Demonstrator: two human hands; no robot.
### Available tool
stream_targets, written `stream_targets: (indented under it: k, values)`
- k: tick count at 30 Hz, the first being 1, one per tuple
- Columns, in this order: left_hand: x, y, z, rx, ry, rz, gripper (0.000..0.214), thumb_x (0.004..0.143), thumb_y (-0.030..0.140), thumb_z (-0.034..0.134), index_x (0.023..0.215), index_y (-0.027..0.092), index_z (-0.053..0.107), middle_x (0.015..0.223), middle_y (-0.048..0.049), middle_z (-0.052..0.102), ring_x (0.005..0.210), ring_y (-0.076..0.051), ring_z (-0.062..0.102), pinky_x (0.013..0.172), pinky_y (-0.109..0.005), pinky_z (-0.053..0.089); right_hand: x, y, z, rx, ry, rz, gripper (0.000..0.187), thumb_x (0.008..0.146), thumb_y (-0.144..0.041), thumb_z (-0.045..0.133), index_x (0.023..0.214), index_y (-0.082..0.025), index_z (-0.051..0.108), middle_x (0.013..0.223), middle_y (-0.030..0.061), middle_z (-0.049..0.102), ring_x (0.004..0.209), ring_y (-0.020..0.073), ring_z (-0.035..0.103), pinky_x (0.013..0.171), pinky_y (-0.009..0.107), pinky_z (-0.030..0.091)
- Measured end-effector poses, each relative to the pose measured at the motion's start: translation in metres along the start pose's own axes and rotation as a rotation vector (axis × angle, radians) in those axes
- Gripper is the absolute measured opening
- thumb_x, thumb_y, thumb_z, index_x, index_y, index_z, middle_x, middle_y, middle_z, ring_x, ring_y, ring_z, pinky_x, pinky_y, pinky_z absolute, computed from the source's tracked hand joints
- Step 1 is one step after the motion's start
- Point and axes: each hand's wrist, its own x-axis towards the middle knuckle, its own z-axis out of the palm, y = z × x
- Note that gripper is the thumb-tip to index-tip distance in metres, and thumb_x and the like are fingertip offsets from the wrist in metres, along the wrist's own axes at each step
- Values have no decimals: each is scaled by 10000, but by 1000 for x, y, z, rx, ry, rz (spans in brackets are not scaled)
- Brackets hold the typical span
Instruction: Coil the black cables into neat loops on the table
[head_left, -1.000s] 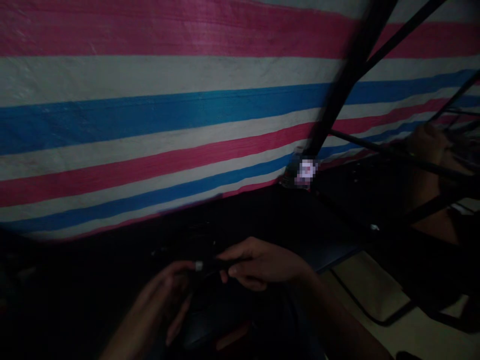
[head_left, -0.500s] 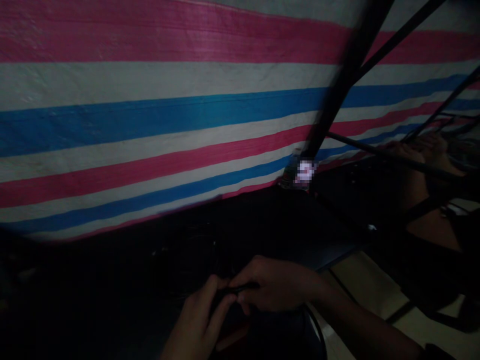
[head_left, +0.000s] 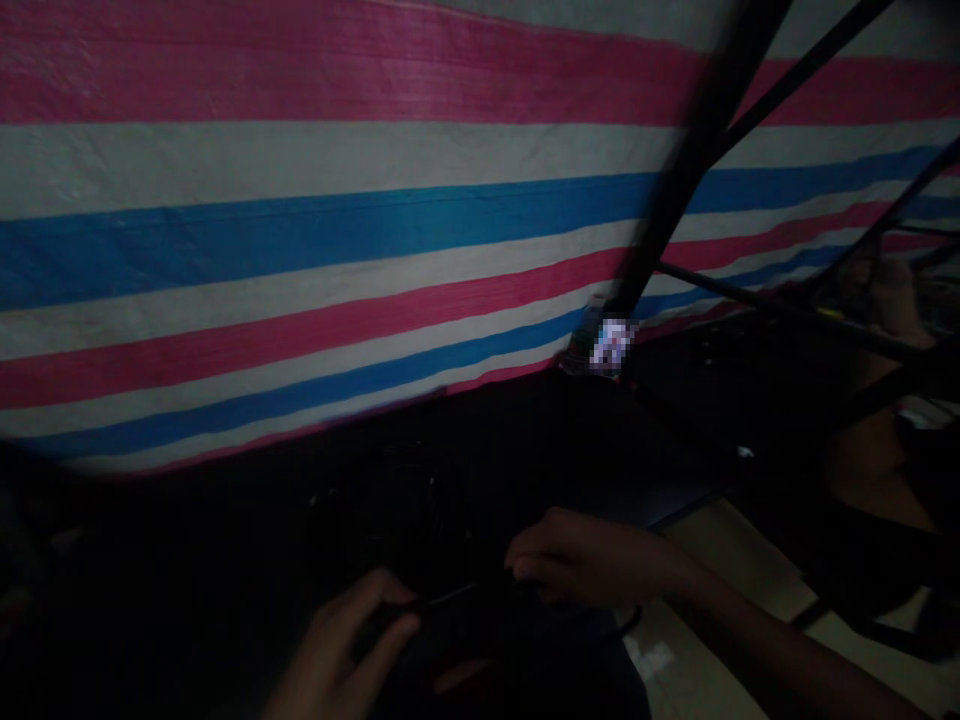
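My left hand (head_left: 349, 640) is at the lower middle, with thumb and fingertips pinched around a thin dark cable (head_left: 450, 595). To its right, my right hand (head_left: 574, 555) has its fingers closed on the same cable, which runs between the two hands. A dark loop (head_left: 634, 625), apparently part of the cable, hangs below my right wrist. Just beyond my hands, a dark coiled or rounded item (head_left: 390, 500) lies on the black tabletop (head_left: 517, 430); the dim light hides its details.
A striped plastic sheet (head_left: 322, 230) hangs behind the table. A dark metal frame (head_left: 675, 190) slants up at the right. At its base stands a lit screen (head_left: 613, 345), blurred out. Another person's arm (head_left: 874, 450) is at the far right.
My hands have moved apart, the left toward the lower left and the right to the right, and the cable now spans the gap. The other person's arm has shifted right.
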Motion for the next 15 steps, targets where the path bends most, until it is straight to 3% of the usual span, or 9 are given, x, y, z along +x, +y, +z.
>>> stream_targets:
  k: [4, 6, 10, 15]
  values:
    - [-6, 20, 9, -7, -400, -47, 262, 908, 487, 565, 938, 289, 734, 912, 8, 779, 846, -189, 713, 768, -241, 546, 1, -5, 8, -136, -63, 30, 222, 985, -200, 496, 790, -153, 590, 697, -31, 551, 628, 89, 502, 600, 191, 348]
    - [-5, 31, 18, 14, -519, -75, 331, 960, 487, 476, 935, 262, 717, 917, -3, 757, 867, -180, 692, 800, -240, 523, 3, -11, 13, -207, -78, 13, 177, 971, -194, 521, 828, -156, 618, 723, -27, 571, 691, 103, 532, 637, 196, 357]
    - [-2, 39, 31, 53, -541, -97, 432, 1006, 471, 363, 880, 223, 694, 910, -28, 732, 903, -186, 668, 817, -246, 497, 3, -14, 20, -276, -96, 74, 133, 970, -240, 556, 932, -173, 664, 755, -25, 596, 719, 118, 552, 619, 198, 354]
    - [-15, 25, 29, 53, -675, -32, 261, 921, 326, 552, 767, 272, 756, 757, 22, 738, 683, -167, 652, 625, -231, 471, 4, 9, 40, -277, -342, 104, 91, 929, -170, 611, 900, -182, 697, 728, -42, 579, 621, 97, 523, 570, 187, 351]
